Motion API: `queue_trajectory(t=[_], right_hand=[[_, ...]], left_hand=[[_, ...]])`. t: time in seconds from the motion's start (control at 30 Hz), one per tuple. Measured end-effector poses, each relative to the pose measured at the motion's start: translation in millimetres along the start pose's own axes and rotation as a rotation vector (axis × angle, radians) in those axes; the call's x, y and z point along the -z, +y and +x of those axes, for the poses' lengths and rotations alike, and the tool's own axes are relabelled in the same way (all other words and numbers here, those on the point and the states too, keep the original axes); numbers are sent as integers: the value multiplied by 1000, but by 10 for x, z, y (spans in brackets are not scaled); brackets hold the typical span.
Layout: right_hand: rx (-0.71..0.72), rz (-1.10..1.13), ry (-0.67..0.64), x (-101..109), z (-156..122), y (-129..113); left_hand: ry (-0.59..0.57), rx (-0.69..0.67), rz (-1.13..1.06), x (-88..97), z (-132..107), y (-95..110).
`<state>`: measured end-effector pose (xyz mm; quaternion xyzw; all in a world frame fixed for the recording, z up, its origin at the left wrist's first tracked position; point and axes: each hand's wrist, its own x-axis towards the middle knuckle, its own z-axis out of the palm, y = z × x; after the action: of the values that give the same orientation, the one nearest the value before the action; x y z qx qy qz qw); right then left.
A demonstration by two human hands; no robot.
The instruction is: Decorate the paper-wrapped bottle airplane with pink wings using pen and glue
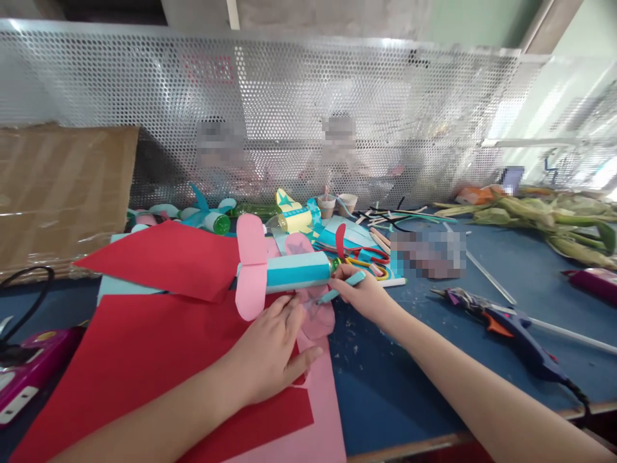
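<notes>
Nearest, at seven o'clock: red sheet [159, 360]. Resting left hand [272, 344] on it, flat, loosely spread, grasping nothing. Pinching teal pen [332, 294] in right hand [359, 292], tip at pink cutout [322, 323], six o'clock; blue-wrapped bottle [296, 270] just beside, towards eleven.

I monitor a single view from the camera worn on the person's head. It faces forward and down across the blue, flat-topped counter [385, 386]. The left bare hand [274, 344] and right bare hand [359, 289] appear at close range, near frame centre. The silver, perforated metal screen [299, 90], farther off, spans the upper background.
</notes>
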<state>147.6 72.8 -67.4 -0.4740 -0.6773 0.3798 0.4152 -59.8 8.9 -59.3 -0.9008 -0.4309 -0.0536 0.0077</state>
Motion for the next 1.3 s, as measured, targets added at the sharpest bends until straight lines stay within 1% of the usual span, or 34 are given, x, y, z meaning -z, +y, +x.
queue_trajectory(t=[0.1, 0.2, 0.27, 0.37, 0.47, 0.6, 0.7, 0.8, 0.93, 1.03, 1.17, 1.3], right_hand=[[-21, 30, -29, -4, 8, 29], [-35, 24, 4, -2, 11, 40], [-37, 38, -8, 2, 9, 39], [-33, 33, -63, 8, -3, 35], [-36, 16, -10, 9, -14, 33], [-30, 14, -51, 6, -14, 31], [-31, 20, -18, 4, -8, 28], [-38, 23, -60, 3, -9, 21], [-42, 8, -15, 9, -16, 10], [-35, 3, -61, 20, -20, 2], [-57, -6, 11, 27, -24, -9], [-36, 15, -47, 21, -25, -8]], left_hand=[[-23, 9, -2, 27, 10, 21], [-46, -2, 3, 47, 21, 37], [-51, 1, 8, 48, 23, 39], [-34, 9, 10, 30, 14, 34], [-13, 0, 10, 8, 6, 25], [-4, -6, 9, 3, 9, 22], [-11, -9, 17, 13, 12, 27], [-19, -13, 22, 16, 12, 28], [7, -16, 24, 5, 9, 22], [8, -17, 19, -1, 7, 21], [3, -4, 4, 1, 11, 20], [6, -12, -5, -5, 10, 17]])
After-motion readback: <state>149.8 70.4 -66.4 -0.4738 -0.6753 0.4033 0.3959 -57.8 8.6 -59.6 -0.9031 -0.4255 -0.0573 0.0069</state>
